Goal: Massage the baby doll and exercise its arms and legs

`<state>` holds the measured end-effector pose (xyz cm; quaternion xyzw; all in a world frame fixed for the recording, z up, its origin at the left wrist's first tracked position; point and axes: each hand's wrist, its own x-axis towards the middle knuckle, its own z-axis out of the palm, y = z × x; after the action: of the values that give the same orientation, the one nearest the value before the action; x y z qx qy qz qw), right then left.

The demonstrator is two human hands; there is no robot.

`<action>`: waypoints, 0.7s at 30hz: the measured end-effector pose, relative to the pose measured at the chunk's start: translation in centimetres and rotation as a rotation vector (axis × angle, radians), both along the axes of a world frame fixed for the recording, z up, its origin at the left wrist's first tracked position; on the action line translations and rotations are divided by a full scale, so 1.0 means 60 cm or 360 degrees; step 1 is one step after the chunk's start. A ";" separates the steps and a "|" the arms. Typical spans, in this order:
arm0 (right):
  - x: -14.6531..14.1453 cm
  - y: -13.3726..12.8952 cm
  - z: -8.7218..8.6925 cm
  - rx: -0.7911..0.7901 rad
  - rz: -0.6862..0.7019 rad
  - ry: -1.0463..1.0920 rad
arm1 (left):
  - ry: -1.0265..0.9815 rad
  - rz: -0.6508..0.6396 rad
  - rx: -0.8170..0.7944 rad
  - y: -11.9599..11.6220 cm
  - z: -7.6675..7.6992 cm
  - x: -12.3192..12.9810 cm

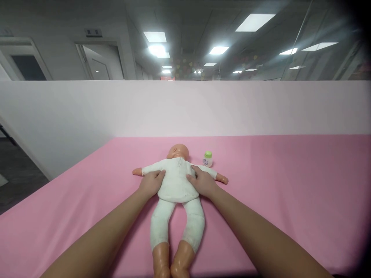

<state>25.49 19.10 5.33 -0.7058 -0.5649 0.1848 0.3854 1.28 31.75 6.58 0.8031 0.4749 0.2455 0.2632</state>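
Note:
A baby doll (177, 191) with a white cloth body lies stretched out, its bare head at the far end and its feet toward me. Both its arms are spread sideways, and its head is turned to the left. My left hand (151, 183) grips the left side of the doll's torso, thumb on the cloth and fingers tucked out of sight. On the opposite side, my right hand (205, 182) holds the torso below the doll's outstretched arm, its thumb on the chest-level cloth. Beyond that arm stands a small clear jar (207, 160) with a green lid.
A pink sheet (278, 200) covers the surface under the doll. Along the back runs a low white wall (220, 108), which also continues down the left side. Dark floor (17, 170) shows past the left edge.

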 end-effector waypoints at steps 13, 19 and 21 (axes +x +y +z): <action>-0.030 -0.006 0.022 0.0129 0.0052 -0.0241 | -0.0207 0.0004 0.0023 -0.029 0.015 0.022; -0.040 -0.003 0.022 0.0224 -0.0054 0.0035 | -0.0331 -0.0033 0.0121 -0.072 0.049 0.025; -0.049 -0.008 0.030 0.0261 -0.0076 0.0123 | -0.0377 -0.0080 0.0162 -0.097 0.066 0.018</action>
<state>22.55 18.59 7.14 -0.6775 -0.5458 0.1557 0.4678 2.37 25.91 10.51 0.7924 0.4071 0.3557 0.2825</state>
